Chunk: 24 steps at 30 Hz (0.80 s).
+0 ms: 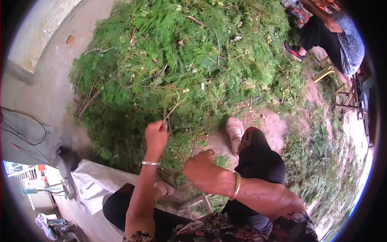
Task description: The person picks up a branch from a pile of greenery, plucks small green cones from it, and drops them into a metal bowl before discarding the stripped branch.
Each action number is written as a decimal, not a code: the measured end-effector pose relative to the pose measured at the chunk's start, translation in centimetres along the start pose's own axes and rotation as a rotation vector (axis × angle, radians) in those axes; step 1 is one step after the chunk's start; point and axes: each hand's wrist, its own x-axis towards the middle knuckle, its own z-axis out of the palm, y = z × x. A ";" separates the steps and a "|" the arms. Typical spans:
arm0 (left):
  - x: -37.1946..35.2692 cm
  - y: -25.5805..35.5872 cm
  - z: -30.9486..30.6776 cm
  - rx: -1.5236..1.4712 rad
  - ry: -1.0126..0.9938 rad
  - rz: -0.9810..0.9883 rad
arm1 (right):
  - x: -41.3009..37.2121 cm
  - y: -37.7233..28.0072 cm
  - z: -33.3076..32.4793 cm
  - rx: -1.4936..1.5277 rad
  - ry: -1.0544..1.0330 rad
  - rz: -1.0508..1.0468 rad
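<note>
The person's left hand (156, 137), with a silver bangle (150, 163) at the wrist, is closed on a thin, pale brown twig with feathery green tips (172, 109). The twig pokes up over the near edge of a broad heap of green, feathery-leaved branches (181, 52). The right hand (203, 165), wearing a smooth gold-coloured bangle (236, 186), is curled just in from that edge, nearer the person's body. The two hands are apart. From here I can't tell whether the right fingers grip anything.

Under and between the arms are the person's knees in black trousers (260, 161), with a pale pink slip-on shoe (234, 131) planted on the bare ground by the heap. Down to the left of the heap lies a crumpled whitish sheet (100, 181), and further left a loop of thin black cable (34, 141) crosses a grey surface. On the heap's far right sits another person in a blue-and-white patterned top (350, 44), wearing a black and red shoe (295, 51). More green sprigs (318, 161) are scattered over the ground to the right of the heap.
</note>
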 end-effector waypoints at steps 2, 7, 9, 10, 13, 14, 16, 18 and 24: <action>0.8 4.5 2.0 -0.014 0.046 0.482 | -0.2 -0.5 1.5 -0.049 0.070 -0.050; -11.5 21.9 7.8 -0.802 -0.422 1.315 | 1.8 -0.5 9.4 0.240 0.681 -0.361; -14.0 24.1 7.5 -0.221 0.210 1.465 | -4.1 5.8 8.6 0.171 0.447 -0.328; -12.2 23.6 6.8 -0.424 -0.065 1.397 | -6.8 8.9 8.1 0.130 0.338 -0.301; -5.6 17.1 3.3 -0.857 -0.569 0.535 | -3.0 0.2 5.2 0.010 0.020 -0.208; -2.8 11.9 4.0 -0.761 -0.436 0.415 | 0.1 -1.8 2.9 -0.038 -0.087 -0.174; 0.5 0.6 5.7 -0.336 -0.015 0.323 | 0.9 -2.1 1.6 -0.133 -0.129 -0.150; 1.2 -12.3 7.6 0.128 -0.036 0.079 | 1.2 -2.2 1.8 -0.174 -0.106 -0.117; -1.6 -29.9 13.6 0.498 0.147 -0.038 | 2.0 -1.9 2.3 -0.177 -0.113 -0.094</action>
